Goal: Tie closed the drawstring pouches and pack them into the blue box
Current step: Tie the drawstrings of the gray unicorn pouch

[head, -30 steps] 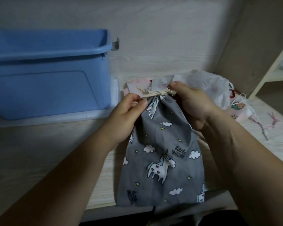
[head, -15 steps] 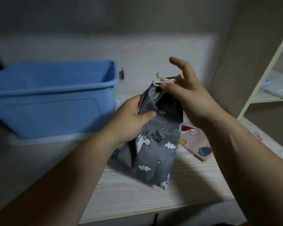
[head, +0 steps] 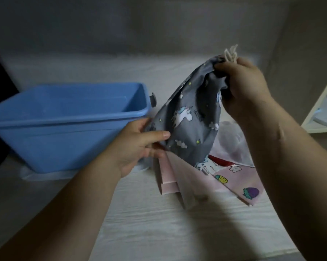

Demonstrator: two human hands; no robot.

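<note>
Pouch in grey cloth with unicorns (head: 192,117) is held off the table between both hands, and its place relative to the blue box decides the next move.

Nearest the person is the pale wooden table (head: 158,223). On it, under the raised pouch, lies a pink pouch with a fruit print (head: 234,183), flat and not yet dealt with. A white plastic bag (head: 232,140) lies just behind it.

The left hand (head: 140,146) comes next. Its thumb and fingers pinch the lower left corner of the grey pouch, right at the near right corner of the box. Whether the hand touches the box wall cannot be told.

From that corner the pouch's long axis slants up and to the right, away from the person. It ends at the right hand (head: 241,85), whose fingers are curled round the gathered neck. Loops of pale cord (head: 230,54) stick up above the fist. The neck looks drawn shut, but the knot itself is hidden.

The blue box (head: 64,125) stands to the left of the pouch, open side up, and no pouch shows in the part of its inside that is in view. The left hand and the pouch's bottom end are much nearer to it than the right hand and the neck. So the pouch would probably go in bottom first, carried leftward over the right rim.
</note>
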